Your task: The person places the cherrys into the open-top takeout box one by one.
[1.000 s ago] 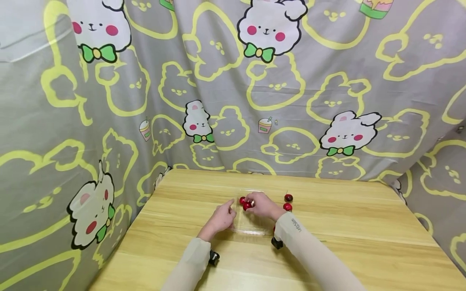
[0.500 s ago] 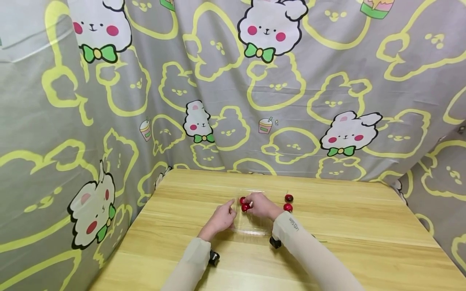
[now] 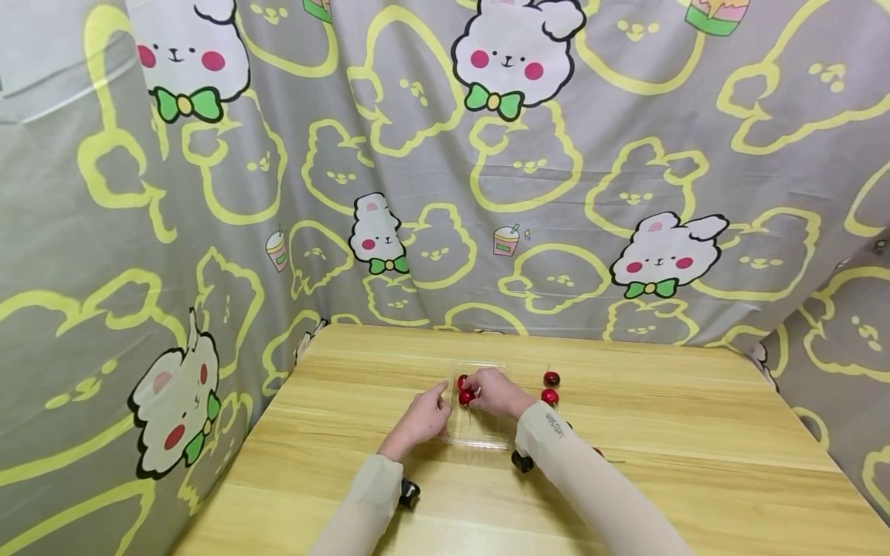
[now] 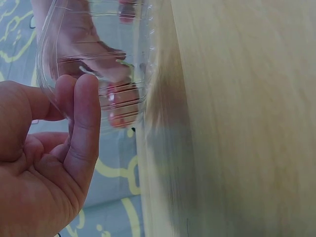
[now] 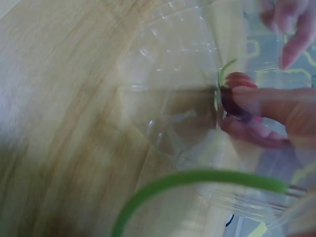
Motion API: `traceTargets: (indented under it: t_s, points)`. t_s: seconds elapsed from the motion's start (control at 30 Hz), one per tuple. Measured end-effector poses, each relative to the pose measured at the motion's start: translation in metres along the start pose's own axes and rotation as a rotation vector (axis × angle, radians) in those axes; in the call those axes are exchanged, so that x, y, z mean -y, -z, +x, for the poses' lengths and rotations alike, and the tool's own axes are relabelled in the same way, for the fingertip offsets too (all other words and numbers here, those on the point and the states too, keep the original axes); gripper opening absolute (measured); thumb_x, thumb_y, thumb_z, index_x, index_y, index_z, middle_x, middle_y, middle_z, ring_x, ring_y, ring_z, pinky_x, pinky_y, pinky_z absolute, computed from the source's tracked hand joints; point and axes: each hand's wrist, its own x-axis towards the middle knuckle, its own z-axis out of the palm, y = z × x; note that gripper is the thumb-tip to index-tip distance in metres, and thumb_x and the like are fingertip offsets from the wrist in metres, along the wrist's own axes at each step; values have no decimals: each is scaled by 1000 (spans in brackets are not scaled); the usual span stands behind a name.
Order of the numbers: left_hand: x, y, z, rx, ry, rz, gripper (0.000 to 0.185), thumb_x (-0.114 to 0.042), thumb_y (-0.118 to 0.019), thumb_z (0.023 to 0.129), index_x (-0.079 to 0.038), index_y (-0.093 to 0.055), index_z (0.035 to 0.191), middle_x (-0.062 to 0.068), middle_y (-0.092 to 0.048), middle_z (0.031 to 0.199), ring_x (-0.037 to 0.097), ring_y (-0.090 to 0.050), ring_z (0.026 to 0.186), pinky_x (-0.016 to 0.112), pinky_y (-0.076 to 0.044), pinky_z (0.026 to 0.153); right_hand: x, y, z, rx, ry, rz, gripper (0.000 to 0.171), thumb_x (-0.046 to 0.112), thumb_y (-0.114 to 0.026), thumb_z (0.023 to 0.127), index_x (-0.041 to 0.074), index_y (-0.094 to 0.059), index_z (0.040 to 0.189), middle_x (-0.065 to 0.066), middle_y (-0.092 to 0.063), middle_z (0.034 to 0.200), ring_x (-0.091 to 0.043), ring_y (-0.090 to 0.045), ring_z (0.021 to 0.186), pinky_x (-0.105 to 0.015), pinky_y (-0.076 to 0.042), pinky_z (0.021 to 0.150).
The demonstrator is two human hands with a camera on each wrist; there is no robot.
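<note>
Pinching a cherry (image 3: pixel 465 398) in my right grip (image 3: pixel 496 392), left grip (image 3: pixel 425 415) clamped on the clear plastic box (image 3: pixel 480 443), I've a second cherry (image 3: pixel 462 381) inside, loose cherries (image 3: pixel 550 397) left outside.

Grey bunny-print curtains (image 3: pixel 431 174) hang behind a wood-grain table (image 3: pixel 695 425), perhaps laminate.

The clear rectangular plastic box (image 3: pixel 481 430) and round red cherries (image 3: pixel 550 397) look glossy. The grey printed cloth backdrop (image 3: pixel 431 174) is matt.

Red cherries (image 3: pixel 466 398), inside clear tray (image 3: pixel 480 443)
</note>
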Motion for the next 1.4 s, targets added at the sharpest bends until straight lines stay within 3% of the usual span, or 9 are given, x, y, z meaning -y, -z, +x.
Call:
traceTargets:
  t_s: [0.5,1.4]
  points:
    - [-1,-1,0,13,-16,10,54,-5,-44,96,6,-26,146,16,-60,78,17,-59,49,27,-50,47,-2,-2,1,9,24,-25,23,2,-76,76,4,-70,98,-5,-66,83,-17,-61,77,-27,-52,67]
    - [1,-1,-1,6,2,-21,55,-8,-46,97,4,-25,146,16,-59,82,15,-56,50,28,-52,49,3,8,-3,29,-4,-34,29,4,-76,77,2,-69,104,-12,-66,92,-23,-63,83,-31,-54,71]
